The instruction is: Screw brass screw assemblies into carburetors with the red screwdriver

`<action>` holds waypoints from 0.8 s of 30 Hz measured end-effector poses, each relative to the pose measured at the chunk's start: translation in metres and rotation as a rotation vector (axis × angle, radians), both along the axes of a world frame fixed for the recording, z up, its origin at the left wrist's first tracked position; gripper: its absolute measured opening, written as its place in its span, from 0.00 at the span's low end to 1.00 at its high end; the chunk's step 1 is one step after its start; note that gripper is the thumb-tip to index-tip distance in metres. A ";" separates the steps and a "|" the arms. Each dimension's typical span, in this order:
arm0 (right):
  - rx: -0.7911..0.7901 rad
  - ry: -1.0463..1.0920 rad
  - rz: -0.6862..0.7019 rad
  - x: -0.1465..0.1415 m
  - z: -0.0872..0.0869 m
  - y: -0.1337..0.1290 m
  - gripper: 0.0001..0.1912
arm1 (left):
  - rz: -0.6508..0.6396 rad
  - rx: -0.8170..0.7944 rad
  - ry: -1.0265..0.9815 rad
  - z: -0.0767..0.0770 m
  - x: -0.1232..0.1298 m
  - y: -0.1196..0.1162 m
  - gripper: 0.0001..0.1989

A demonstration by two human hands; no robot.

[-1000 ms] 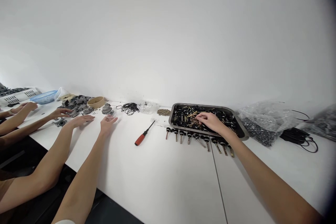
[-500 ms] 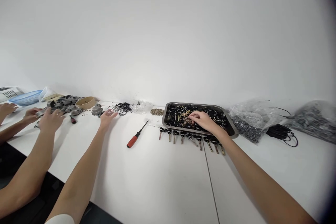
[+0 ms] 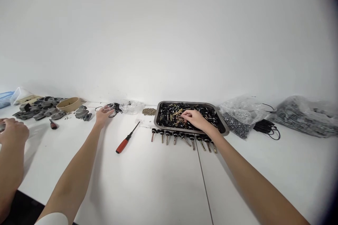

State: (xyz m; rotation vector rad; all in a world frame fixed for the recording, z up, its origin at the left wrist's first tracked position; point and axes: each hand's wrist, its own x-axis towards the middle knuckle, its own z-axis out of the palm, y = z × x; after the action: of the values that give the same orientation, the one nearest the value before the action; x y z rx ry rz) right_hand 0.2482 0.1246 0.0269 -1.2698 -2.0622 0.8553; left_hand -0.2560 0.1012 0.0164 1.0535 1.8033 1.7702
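Observation:
My left hand [image 3: 104,112] is at the bundle of thin black cords [image 3: 116,108], its fingers stretched out and apart. Whether the fingertips touch the cords I cannot make out. Over the metal tray [image 3: 225,129], my right hand [image 3: 192,117] has thumb and fingers pinched together among black parts with brass-coloured stems [image 3: 174,112]; what lies between the fingertips is hidden. Along the tray's front edge stands a row of the same black parts with metal stems [image 3: 167,137]. A red-handled screwdriver [image 3: 123,145] lies on the table between my arms.
Small brass pieces [image 3: 149,111] are heaped left of the tray, near a clear plastic bag [image 3: 132,107]. Rightward lie bags of dark parts [image 3: 239,123] and black cords [image 3: 264,126]. A co-worker's hand [image 3: 13,132], grey parts [image 3: 44,107] and a tan round container [image 3: 69,104] are at left.
The view has turned left-to-right, so everything sits further left. My left hand has come closer to the cords. My right hand stays in the tray, fingers still pinched.

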 end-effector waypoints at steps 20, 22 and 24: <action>0.015 -0.008 -0.012 -0.001 0.002 0.000 0.13 | 0.034 -0.016 0.024 -0.006 0.001 0.007 0.29; 0.018 -0.012 -0.010 -0.001 0.002 0.000 0.14 | 0.045 -0.030 0.034 -0.006 0.001 0.007 0.31; 0.016 -0.017 -0.009 -0.001 0.002 0.000 0.14 | 0.055 -0.045 0.050 -0.006 0.001 0.005 0.32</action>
State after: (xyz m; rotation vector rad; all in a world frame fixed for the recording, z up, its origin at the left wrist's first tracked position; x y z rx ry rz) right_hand 0.2469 0.1241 0.0289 -1.2813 -2.0707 0.8256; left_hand -0.2549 0.1064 0.0108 1.0488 1.9105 1.7404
